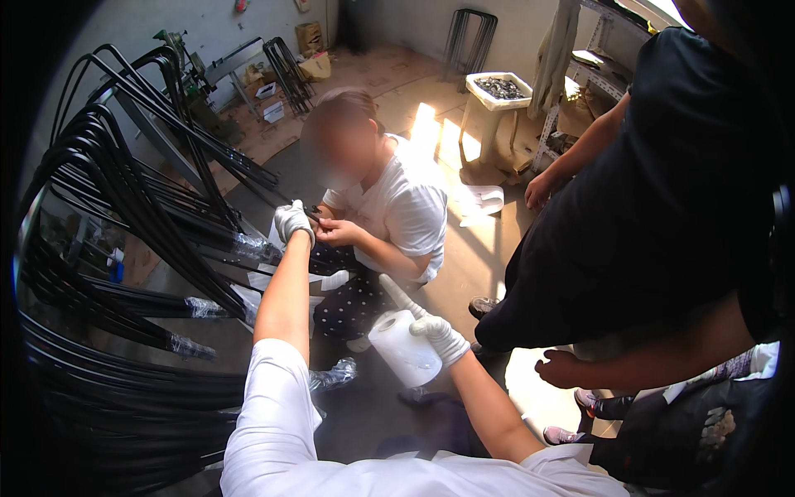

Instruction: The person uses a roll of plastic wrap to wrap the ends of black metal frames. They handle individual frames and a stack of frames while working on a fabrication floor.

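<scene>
- Landmark: the bank of black tubes (145, 195), slim, smooth, glossy, bent in long parallel curves; some reach out toward the middle of the view.
- Clear film wraps (252, 247), crinkled and shiny, bound around several tube ends.
- Your left hand (292, 222), in a pale knit glove: at the right side of the black tubes, fingers curled closely in. A dark tube tip lies just beside it; you cannot tell from this view whether the fingers grip it.
- Your right hand (443, 338), in a matching glove: well to the right of the black tubes, part closed, wrapped on the side of 1 roll.
- The film roll (406, 354), right of the black tubes and apart from them: a stout cylinder, whitish, translucent, smooth and softly glossy, tilted, with a round core opening facing up and left.
- 1 crouching co-worker (406, 207), right of the black tubes: white cloth shirt, dark trousers with pale dots, bare hands together near your left glove.
- 1 standing person (613, 199), far right of the black tubes: plain dark clothing.
- 1 white tray (507, 104), beyond and right of the black tubes: squarish, raised on a stand, filled with small dark pieces (500, 88).
</scene>
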`<state>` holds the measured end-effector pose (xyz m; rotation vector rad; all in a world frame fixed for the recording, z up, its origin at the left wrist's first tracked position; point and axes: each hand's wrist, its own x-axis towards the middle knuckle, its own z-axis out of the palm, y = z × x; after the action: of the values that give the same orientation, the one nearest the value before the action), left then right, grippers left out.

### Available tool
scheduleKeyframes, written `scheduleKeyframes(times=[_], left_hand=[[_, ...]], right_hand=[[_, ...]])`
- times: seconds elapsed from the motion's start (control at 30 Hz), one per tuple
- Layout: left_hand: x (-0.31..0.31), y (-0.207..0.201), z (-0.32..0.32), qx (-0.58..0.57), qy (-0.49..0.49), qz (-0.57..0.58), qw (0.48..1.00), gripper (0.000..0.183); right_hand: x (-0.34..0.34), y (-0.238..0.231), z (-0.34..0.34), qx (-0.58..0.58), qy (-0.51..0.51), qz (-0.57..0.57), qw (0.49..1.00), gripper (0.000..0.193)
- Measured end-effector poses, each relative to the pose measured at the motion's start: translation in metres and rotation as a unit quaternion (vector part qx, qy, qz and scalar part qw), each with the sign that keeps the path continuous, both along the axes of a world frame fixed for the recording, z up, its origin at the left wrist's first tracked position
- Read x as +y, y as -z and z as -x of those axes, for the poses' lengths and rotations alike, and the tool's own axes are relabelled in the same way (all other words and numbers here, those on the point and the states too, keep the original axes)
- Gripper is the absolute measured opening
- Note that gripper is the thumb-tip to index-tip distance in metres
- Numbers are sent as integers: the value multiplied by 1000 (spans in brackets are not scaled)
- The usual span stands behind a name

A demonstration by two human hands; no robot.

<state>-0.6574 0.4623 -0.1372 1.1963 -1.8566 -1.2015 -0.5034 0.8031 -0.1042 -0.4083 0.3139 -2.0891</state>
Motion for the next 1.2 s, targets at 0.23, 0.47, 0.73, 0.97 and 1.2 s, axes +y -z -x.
scheduleKeyframes(times=[0.23,0.47,0.73,0.97,1.2], left_hand=[[66,-30,-76,309,87,-456,830,18],[133,5,-185,226,187,-473,831,31],[111,-46,-246,191,137,-430,872,31],[124,-119,-286,242,194,-417,855,26],[151,-162,-312,262,153,-374,877,23]], right_hand=[[-58,-41,47,106,29,43,993,84],[-71,-79,47,14,25,101,994,70],[-71,-43,-97,-196,-19,119,973,61],[-61,-94,-125,-146,-121,289,938,78],[-57,-105,-138,-119,-104,314,936,80]])
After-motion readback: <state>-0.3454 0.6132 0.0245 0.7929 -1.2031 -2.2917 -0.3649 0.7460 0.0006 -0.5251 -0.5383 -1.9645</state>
